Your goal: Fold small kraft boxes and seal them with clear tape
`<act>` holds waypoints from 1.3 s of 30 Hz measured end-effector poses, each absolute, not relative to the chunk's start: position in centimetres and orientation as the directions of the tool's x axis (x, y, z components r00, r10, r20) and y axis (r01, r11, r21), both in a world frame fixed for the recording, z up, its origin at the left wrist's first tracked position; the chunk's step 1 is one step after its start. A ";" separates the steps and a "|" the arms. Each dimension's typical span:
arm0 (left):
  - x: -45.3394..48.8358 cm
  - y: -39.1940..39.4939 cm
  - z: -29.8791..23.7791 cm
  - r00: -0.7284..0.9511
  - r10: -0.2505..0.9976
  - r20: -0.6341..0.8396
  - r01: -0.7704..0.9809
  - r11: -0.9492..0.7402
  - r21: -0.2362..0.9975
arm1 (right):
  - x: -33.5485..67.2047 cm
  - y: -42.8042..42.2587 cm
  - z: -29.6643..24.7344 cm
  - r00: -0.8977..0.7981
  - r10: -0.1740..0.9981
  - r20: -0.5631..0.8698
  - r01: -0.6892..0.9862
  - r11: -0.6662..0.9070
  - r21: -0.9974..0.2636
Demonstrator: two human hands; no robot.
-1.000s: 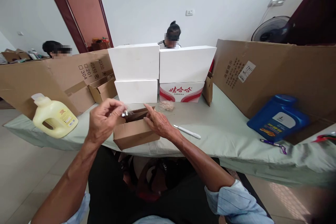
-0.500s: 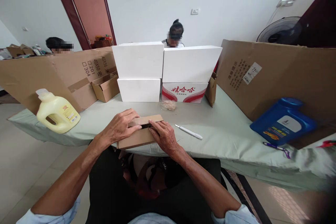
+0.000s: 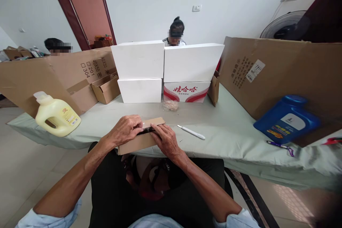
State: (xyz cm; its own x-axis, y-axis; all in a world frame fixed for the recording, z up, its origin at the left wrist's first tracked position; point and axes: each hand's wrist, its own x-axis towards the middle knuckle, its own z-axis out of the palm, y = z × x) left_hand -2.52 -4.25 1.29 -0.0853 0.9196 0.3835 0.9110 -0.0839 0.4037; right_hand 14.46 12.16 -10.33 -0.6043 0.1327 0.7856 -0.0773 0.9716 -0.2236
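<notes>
A small brown box [image 3: 135, 144] sits at the near edge of the surface [image 3: 227, 121], right in front of the person. The left hand [image 3: 127, 128] has its fingers [image 3: 137, 124] bent and closed on the top flap. The right hand [image 3: 166, 139] lies on the box with its fingers [image 3: 157, 131] stretched out nearly flat, pressing down. The box is thin cardboard, so it is probably light and easy to slide. Its walls look stiff, but the flap will likely bend or crease if pushed too hard. It is not slippery. The best places to hold it look like the two short ends or the flap's edge. A white box [image 3: 185, 92] at the back has red Chinese writing, "娃哈哈". A big cardboard sheet [image 3: 91, 66] on the left reads "40X50", "201" and "304". A yellow bottle [image 3: 56, 115] and a blue jug [image 3: 287, 119] have labels too small to read. A thin white tool [image 3: 191, 132] lies just beside the right hand.
</notes>
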 end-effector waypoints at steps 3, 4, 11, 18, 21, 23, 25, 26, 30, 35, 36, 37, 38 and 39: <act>-2.3 -4.2 1.5 -0.154 0.931 0.332 0.856 -0.042 0.515 | 14.7 11.9 -10.3 -0.598 0.140 0.789 -0.074 0.971 -0.228; -2.2 -4.2 1.5 -0.180 0.935 0.307 0.833 -0.021 0.553 | 14.7 11.9 -10.4 -0.598 0.142 0.789 -0.073 0.970 -0.230; -2.6 -4.2 1.2 -0.289 0.934 0.211 0.715 0.064 0.696 | 15.3 11.1 -10.8 -0.546 0.123 0.828 -0.089 0.975 -0.204; -3.4 -4.1 0.4 -0.418 0.861 0.290 0.641 0.054 0.766 | 15.9 10.3 -11.3 -0.481 0.104 0.870 -0.130 0.973 -0.188; -3.8 -4.2 -0.1 -0.445 0.841 0.307 0.612 0.036 0.790 | 16.0 10.2 -11.8 -0.474 0.099 0.875 -0.133 0.974 -0.183; -4.2 -4.2 -0.3 -0.456 0.831 0.319 0.600 0.022 0.800 | 16.1 10.1 -12.0 -0.467 0.096 0.879 -0.133 0.975 -0.178; -4.6 -4.2 -0.5 -0.471 0.815 0.336 0.590 0.007 0.808 | 16.1 10.0 -12.1 -0.469 0.093 0.879 -0.138 0.975 -0.177; -4.9 -4.1 -0.5 -0.481 0.805 0.346 0.582 -0.002 0.813 | 16.1 10.0 -12.0 -0.470 0.093 0.878 -0.140 0.974 -0.178; -6.1 -3.8 -0.3 -0.518 0.771 0.371 0.562 -0.020 0.827 | 16.1 9.8 -11.8 -0.460 0.083 0.884 -0.140 0.976 -0.165; -8.3 -3.4 1.3 -0.629 0.648 0.429 0.477 -0.115 0.872 | 16.2 9.4 -11.5 -0.457 0.068 0.887 -0.122 0.983 -0.138; -8.5 -3.4 1.8 -0.657 0.609 0.443 0.457 -0.146 0.877 | 16.3 9.4 -11.4 -0.462 0.065 0.885 -0.117 0.984 -0.133; -8.7 -3.3 2.3 -0.681 0.574 0.455 0.440 -0.176 0.881 | 16.4 9.3 -11.2 -0.468 0.060 0.882 -0.111 0.986 -0.125; -8.6 -3.1 2.7 -0.696 0.551 0.460 0.423 -0.204 0.883 | 16.5 9.2 -11.1 -0.473 0.055 0.879 -0.101 0.988 -0.116; -8.3 -3.0 3.1 -0.704 0.540 0.461 0.404 -0.230 0.885 | 16.7 9.2 -10.9 -0.477 0.049 0.877 -0.091 0.990 -0.105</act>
State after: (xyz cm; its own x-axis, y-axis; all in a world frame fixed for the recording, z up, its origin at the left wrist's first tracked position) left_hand -8.34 -2.95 3.06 -0.7038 0.5402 0.4614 0.4038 -0.2301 0.8854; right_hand 16.66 9.16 -10.94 -0.4774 0.0495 0.8773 -0.0910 0.9903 -0.1053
